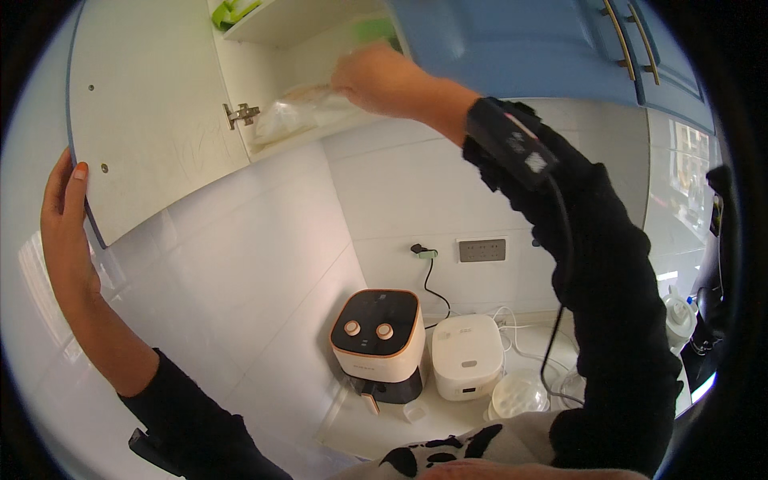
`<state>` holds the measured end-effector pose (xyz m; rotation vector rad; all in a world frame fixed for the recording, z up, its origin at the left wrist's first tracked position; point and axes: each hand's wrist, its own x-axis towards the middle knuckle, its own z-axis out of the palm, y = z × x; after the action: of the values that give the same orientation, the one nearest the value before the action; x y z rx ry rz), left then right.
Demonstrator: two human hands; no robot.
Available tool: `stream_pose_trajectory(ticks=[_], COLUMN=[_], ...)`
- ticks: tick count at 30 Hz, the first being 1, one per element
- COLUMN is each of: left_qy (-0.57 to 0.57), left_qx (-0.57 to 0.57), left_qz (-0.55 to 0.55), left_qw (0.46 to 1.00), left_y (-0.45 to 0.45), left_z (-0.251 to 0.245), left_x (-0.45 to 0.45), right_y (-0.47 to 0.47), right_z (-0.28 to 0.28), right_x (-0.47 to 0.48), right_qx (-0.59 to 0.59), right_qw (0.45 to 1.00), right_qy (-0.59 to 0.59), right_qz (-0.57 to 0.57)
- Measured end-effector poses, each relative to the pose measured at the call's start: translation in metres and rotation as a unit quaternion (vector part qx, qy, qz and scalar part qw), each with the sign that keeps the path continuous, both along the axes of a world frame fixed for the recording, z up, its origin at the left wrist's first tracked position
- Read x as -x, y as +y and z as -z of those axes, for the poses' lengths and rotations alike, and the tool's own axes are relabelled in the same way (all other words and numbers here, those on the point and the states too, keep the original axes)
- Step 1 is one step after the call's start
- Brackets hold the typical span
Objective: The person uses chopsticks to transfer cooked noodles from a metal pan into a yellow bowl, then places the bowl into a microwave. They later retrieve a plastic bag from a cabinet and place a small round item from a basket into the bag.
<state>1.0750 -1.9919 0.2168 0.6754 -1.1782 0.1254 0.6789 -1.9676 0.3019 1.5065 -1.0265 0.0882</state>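
My left hand (67,204) is at the free edge of a wall cabinet door (150,120), fingers behind it and thumb on its pale inner face. The door stands wide. My right hand (375,78), slightly blurred, reaches into the cabinet with its fingers curled at a clear plastic bag (294,114) on the bottom shelf. The fingertips are partly hidden, and whether they grip the bag is not certain. A blurred green thing (372,29) lies behind my right hand. Another bright green item (231,13) sits on the upper shelf.
Below on the counter stand an air fryer (375,330) with two knobs, a white rice cooker (468,357), a pale lidded container (519,393) and a white jug (680,318). A plug (425,252) and a socket panel (482,251) are on the tiled wall. Blue cabinet doors (516,48) adjoin at right.
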Motion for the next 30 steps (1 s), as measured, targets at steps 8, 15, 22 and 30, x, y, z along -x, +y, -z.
stream_pose_trajectory(ticks=[8,15,22,30], left_qy=[-0.153,-0.216,-0.312,-0.498], left_qx=[0.207,0.212,0.196,-0.008], left_qz=[-0.358,0.112,0.136,0.147], left_qw=[0.898,0.946,0.92,0.855], left_y=[-0.001,-0.069,-0.164,-0.179], left_z=[0.032,0.039,0.01,-0.014], left_x=[0.03,0.17,0.286,0.318], right_y=[-0.058,-0.078,-0.088,-0.068], right_z=[0.016,-0.006,-0.038,-0.08], right_x=[-0.006,-0.009,0.007,-0.023], right_qx=[0.007,0.017,-0.046,0.299], right_qw=[0.988,0.988,0.972,0.902], right_qy=[0.07,-0.107,0.194,-0.242], right_qz=[0.138,0.111,0.127,-0.195])
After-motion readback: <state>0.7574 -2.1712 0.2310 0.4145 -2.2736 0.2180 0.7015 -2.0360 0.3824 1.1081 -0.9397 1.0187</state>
